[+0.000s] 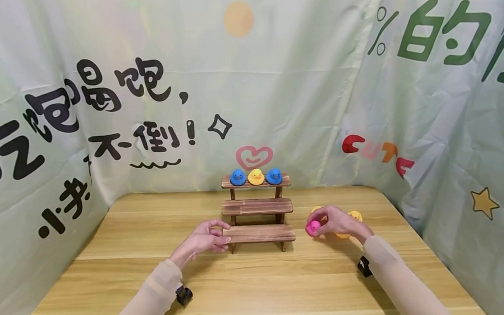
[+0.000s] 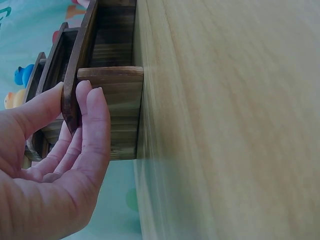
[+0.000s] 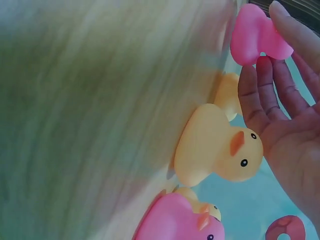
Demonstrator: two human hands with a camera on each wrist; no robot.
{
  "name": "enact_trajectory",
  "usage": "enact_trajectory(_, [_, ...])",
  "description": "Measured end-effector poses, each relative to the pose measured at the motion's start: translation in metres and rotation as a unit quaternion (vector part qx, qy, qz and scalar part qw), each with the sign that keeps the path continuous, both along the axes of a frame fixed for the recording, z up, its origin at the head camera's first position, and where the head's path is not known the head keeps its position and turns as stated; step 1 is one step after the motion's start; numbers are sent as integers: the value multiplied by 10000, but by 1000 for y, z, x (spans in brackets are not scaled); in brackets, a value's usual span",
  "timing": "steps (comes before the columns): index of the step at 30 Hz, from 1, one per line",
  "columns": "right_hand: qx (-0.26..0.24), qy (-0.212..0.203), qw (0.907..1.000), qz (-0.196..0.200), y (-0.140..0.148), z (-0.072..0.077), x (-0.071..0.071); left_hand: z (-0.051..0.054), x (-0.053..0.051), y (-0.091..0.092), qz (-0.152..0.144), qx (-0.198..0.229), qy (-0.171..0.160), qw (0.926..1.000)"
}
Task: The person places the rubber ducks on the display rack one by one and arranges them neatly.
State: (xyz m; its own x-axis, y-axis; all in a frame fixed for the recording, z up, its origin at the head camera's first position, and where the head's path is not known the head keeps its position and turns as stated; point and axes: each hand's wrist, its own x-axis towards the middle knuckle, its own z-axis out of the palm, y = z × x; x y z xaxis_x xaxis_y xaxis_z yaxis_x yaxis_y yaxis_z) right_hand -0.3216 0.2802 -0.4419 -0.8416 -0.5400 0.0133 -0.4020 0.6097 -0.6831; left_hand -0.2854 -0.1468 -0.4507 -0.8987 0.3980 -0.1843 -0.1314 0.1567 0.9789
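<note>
My left hand (image 1: 207, 237) grips the left end of the lowest step of a three-step wooden stand (image 1: 258, 233), thumb on one face and fingers beneath in the left wrist view. On the top step sit a blue duck (image 1: 238, 177), a yellow duck (image 1: 256, 177) and another blue duck (image 1: 274, 177). To the right of the stand, my right hand (image 1: 335, 220) pinches a pink rubber duck (image 3: 247, 35) between thumb and fingertips. Whether that duck touches the table cannot be told.
Close to my right hand, several ducks stand on the wooden table (image 1: 260, 292), among them a yellow duck (image 3: 197, 150) and a second pink duck (image 3: 172, 220). The middle step (image 1: 257, 206) is bare. Printed cloth (image 1: 299, 77) hangs behind and beside the table.
</note>
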Motion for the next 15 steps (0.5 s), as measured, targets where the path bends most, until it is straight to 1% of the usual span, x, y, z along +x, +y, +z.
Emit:
enact_trajectory(3, [-102, -70, 9997, -198, 1, 2, 1, -1, 0, 0, 13, 10, -5, 10000])
enact_trajectory(8, [-317, -280, 9971, -637, -2, 7, 5, -1, 1, -1, -6, 11, 9, 10000])
enact_trajectory(11, [-491, -283, 9959, -704, -5, 12, 8, 0, 1, -1, -1, -1, -2, 10000])
enact_trajectory(15, [-668, -59, 9960, -590, -10, 18, 11, 1, 1, 0, 36, -13, -13, 10000])
